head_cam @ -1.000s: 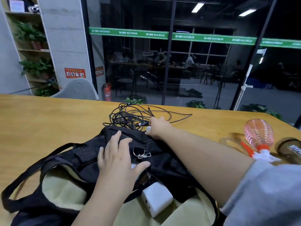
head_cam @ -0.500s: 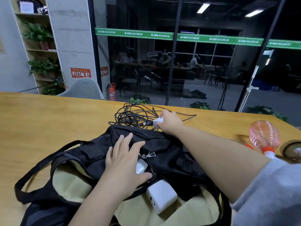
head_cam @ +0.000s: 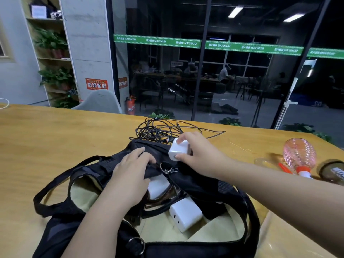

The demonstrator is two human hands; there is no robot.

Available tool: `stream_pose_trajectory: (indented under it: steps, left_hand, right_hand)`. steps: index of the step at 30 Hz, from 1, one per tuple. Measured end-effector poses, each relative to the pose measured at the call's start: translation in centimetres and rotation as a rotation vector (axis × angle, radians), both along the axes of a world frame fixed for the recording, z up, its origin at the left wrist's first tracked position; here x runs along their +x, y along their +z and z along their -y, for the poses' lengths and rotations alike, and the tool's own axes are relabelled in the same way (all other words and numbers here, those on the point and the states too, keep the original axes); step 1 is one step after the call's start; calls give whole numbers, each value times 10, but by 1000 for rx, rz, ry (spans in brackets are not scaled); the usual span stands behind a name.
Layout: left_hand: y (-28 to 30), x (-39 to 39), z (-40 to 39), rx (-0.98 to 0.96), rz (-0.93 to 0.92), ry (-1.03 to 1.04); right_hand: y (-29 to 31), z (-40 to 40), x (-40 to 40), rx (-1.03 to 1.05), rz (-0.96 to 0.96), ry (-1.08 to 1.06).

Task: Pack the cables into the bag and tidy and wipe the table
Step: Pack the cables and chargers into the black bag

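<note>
**Charger lifted, bag held open**

The right hand (head_cam: 197, 155) pinches a white charger (head_cam: 178, 149) above the black bag (head_cam: 201, 185) on the counter (head_cam: 55, 138); its cable likely trails to the tangled cables (head_cam: 158, 130) behind. The left hand (head_cam: 130, 170) presses the bag flap, fingers (head_cam: 138, 151) relaxed. Best to keep the mouth spread and drop the charger beside the adapter (head_cam: 186, 214). Half a second ago the charger sat low by the cables; now it is raised.
</note>
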State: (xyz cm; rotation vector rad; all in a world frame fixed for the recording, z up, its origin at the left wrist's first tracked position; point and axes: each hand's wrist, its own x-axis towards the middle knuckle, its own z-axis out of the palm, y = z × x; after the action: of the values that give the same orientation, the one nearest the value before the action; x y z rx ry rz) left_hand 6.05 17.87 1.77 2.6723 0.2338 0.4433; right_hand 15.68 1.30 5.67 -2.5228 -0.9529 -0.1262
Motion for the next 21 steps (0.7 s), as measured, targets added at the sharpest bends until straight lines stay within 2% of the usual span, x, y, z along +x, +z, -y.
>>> stream_pose_trajectory:
  steps: [6, 9, 15, 21]
  left_hand:
    - [7, 1, -5, -90, 379, 64]
    - [7, 1, -7, -91, 502, 110]
    - [6, -1, -10, -104, 601, 215]
    - [6, 0, -11, -160, 580, 228]
  right_hand:
    - [-4, 10, -38, -135, 273, 301]
    - [-12, 14, -50, -148, 336, 385]
    - [-33, 6, -55, -223, 393, 555]
    - [-45, -26, -47, -157, 358, 505]
